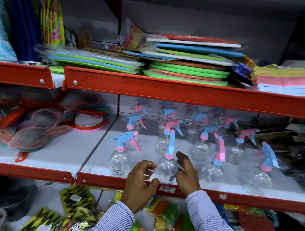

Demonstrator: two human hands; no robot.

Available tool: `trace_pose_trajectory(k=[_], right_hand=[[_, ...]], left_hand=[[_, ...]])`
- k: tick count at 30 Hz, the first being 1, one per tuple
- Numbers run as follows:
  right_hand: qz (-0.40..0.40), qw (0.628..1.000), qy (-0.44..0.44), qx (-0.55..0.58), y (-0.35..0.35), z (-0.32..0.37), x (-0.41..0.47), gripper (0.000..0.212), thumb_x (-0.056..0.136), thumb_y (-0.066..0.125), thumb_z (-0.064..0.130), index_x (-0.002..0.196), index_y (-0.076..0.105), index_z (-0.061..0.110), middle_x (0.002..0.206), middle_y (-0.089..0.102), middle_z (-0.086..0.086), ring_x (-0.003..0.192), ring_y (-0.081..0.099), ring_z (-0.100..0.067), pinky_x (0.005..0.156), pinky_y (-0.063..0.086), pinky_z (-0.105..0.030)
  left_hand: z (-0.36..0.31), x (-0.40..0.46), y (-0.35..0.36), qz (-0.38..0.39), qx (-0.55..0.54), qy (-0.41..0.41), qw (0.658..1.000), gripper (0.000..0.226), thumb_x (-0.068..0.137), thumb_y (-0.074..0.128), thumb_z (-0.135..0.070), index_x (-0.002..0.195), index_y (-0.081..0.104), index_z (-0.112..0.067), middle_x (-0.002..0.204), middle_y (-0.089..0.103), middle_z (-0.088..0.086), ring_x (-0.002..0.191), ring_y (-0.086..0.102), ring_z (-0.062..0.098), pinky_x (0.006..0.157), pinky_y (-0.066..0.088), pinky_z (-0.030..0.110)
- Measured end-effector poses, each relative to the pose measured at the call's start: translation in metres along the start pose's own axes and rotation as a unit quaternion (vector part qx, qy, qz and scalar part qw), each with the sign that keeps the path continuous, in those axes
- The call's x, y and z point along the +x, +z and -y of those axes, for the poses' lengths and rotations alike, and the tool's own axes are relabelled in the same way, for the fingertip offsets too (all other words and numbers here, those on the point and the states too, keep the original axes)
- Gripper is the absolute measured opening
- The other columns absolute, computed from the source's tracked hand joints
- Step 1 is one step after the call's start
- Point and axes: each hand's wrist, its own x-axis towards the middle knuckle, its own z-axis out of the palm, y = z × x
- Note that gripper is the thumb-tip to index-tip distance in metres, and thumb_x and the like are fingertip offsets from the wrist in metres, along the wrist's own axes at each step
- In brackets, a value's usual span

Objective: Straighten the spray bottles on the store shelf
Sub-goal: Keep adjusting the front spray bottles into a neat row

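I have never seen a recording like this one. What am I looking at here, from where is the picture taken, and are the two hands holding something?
There is no machine here. A person wears one camera on the head, so the single picture looks forward and down at their own hands. They stand before a store shelf with red edges. On the middle shelf stand clear spray bottles with pink and blue trigger heads, in rows. The left hand and the right hand are open on either side of one front-row bottle. The picture is blurred there, so I cannot tell whether they touch it. Above lie flat coloured mats; to the left, mesh strainers.
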Motion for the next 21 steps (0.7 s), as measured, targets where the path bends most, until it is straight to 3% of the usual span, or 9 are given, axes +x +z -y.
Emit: trace_pose_trajectory(k=[3,6,9,11,15,18,21], right_hand=[[0.085,0.996,-0.022,-0.025,-0.005,0.0,0.012,0.073,0.073,0.04,-0.018,0.133,0.05,0.024,0.135,0.058,-0.001,0.118,0.057,-0.021,0.064,0.059,-0.026],[0.114,0.992,-0.044,-0.024,-0.011,0.0,0.013,0.066,0.074,0.042,-0.016,0.124,0.058,0.024,0.124,0.065,0.0,0.112,0.061,-0.02,0.063,0.06,-0.026],[0.109,0.992,-0.048,-0.028,-0.017,-0.002,0.007,0.058,0.078,0.048,-0.01,0.125,0.059,0.021,0.121,0.068,-0.001,0.113,0.062,-0.016,0.089,0.056,-0.031],[0.099,0.993,-0.053,-0.035,-0.022,-0.003,0.001,0.058,0.078,0.047,-0.009,0.127,0.058,0.019,0.121,0.067,0.0,0.11,0.062,-0.013,0.098,0.05,-0.027],[0.078,0.996,-0.032,-0.011,-0.025,-0.004,-0.007,0.055,0.079,0.047,-0.011,0.127,0.059,0.013,0.12,0.066,-0.001,0.099,0.063,-0.004,0.084,0.044,-0.006],[0.062,0.998,-0.021,-0.001,-0.027,-0.004,-0.013,0.052,0.082,0.049,-0.009,0.13,0.057,0.009,0.125,0.065,-0.004,0.11,0.063,-0.013,0.095,0.047,-0.019],[0.047,0.999,-0.015,-0.001,-0.028,-0.004,-0.017,0.049,0.082,0.051,-0.008,0.128,0.058,0.008,0.123,0.067,-0.005,0.105,0.065,-0.012,0.092,0.048,-0.019]], left_hand=[[-0.009,-0.001,0.016,-0.002,0.013,-0.022,1.0,0.033,0.077,0.063,-0.019,0.109,0.059,-0.028,0.114,0.063,-0.007,0.1,0.063,0.007,0.089,0.057,0.03],[-0.014,-0.004,0.028,-0.029,0.025,-0.036,0.999,0.033,0.077,0.063,-0.021,0.109,0.06,-0.031,0.116,0.063,-0.005,0.101,0.064,0.009,0.089,0.057,0.029],[-0.016,-0.006,0.034,-0.047,0.036,-0.046,0.997,0.037,0.078,0.063,-0.021,0.114,0.059,-0.029,0.118,0.063,-0.003,0.101,0.064,0.011,0.09,0.057,0.033],[-0.016,-0.004,0.036,-0.05,0.045,-0.051,0.996,0.041,0.08,0.064,-0.021,0.121,0.058,-0.025,0.121,0.063,-0.003,0.104,0.064,0.012,0.091,0.056,0.031],[-0.017,0.005,0.036,-0.039,0.04,-0.062,0.997,0.048,0.081,0.062,-0.019,0.129,0.056,-0.017,0.126,0.065,0.001,0.11,0.063,0.013,0.096,0.053,0.033],[-0.017,0.011,0.036,-0.029,0.043,-0.068,0.996,0.052,0.083,0.062,-0.018,0.134,0.052,-0.015,0.13,0.064,0.004,0.117,0.061,0.017,0.101,0.051,0.037],[-0.016,0.015,0.036,-0.012,0.048,-0.069,0.996,0.054,0.084,0.06,-0.017,0.137,0.05,-0.017,0.133,0.063,0.004,0.121,0.059,0.017,0.103,0.05,0.039]])
